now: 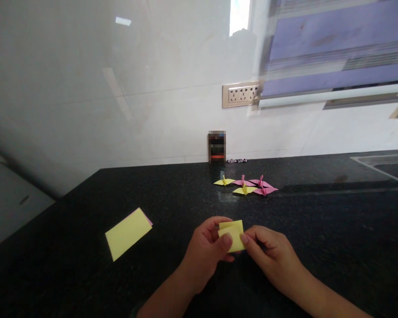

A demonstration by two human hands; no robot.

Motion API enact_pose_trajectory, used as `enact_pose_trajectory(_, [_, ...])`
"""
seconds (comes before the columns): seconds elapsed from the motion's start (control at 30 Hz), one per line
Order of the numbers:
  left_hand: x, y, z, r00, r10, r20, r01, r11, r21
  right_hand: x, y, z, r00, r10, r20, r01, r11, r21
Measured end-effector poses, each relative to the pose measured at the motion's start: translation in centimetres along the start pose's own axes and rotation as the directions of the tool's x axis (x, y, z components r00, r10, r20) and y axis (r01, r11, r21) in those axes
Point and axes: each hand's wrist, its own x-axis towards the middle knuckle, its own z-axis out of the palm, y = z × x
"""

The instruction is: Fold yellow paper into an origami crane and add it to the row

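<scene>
My left hand (207,247) and my right hand (268,254) both pinch a small folded yellow paper (232,233) just above the black counter (172,194). The left thumb presses on its front face and the right fingertips grip its right edge. Left of my hands, a stack of yellow paper sheets (128,233) with a pink sheet showing beneath lies flat. Behind my hands stand several folded paper cranes (245,185), some yellow and some pink.
A small dark box (216,147) stands against the white wall at the back of the counter, with small beads beside it. A wall socket plate (240,94) sits above. A sink edge (384,165) shows at far right.
</scene>
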Motion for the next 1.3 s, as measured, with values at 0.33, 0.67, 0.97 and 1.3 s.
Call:
enact_pose_trajectory(0.33, [0.3, -0.4, 0.1, 0.993, 0.058, -0.104, -0.047, 0.993, 0.108, -0.3, -0.5, 0.3, 0.992, 0.13, -0.008, -0.127, 0.981, 0.147])
enact_pose_trajectory(0.67, [0.3, -0.7, 0.1, 0.996, 0.039, -0.075, -0.028, 0.99, 0.137, -0.2, -0.3, 0.1, 0.97, 0.229, 0.083, -0.243, 0.9, 0.362])
enact_pose_trajectory(0.97, [0.4, -1.1, 0.0, 0.992, 0.078, -0.104, -0.055, 0.977, 0.208, -0.3, -0.7, 0.0, 0.988, 0.127, 0.085, -0.145, 0.956, 0.256])
enact_pose_trajectory(1.3, [0.4, -1.1, 0.1, 0.985, 0.089, -0.15, -0.046, 0.963, 0.265, -0.2, -0.7, 0.0, 0.991, 0.114, 0.076, -0.125, 0.98, 0.153])
